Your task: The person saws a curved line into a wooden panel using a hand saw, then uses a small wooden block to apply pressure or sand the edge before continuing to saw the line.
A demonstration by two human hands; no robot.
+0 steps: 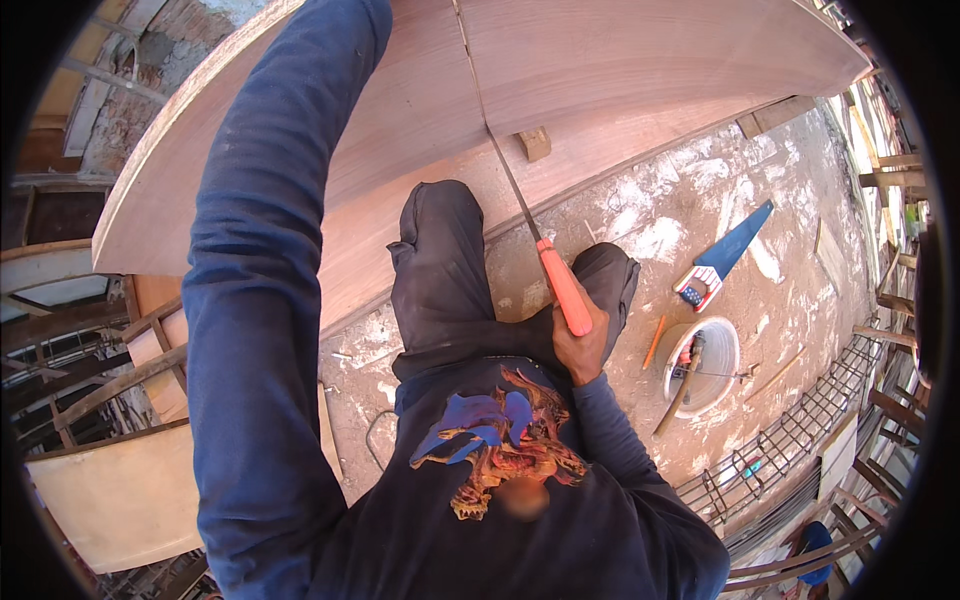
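My right hand [583,345] is wrapped around the orange handle of a handsaw [564,285], between my bent knees. Its thin blade, seen nearly edge-on, slants away from me and meets a long slit [470,55] in a large reddish plywood sheet [640,60]. The slit runs from the sheet's near edge up past the top of the picture. My left arm [262,190] stretches forward over the sheet's left part; the hand itself lies beyond the upper edge, out of sight.
A small wood block [535,144] sits under the sheet, on another plywood panel [590,172]. Right on the dusty floor are a blue-bladed handsaw [735,240], an orange stick [654,340] and a whitish bucket [735,345] with a wooden-handled tool [682,390]. Steel bar mesh [790,440] lies farther right.
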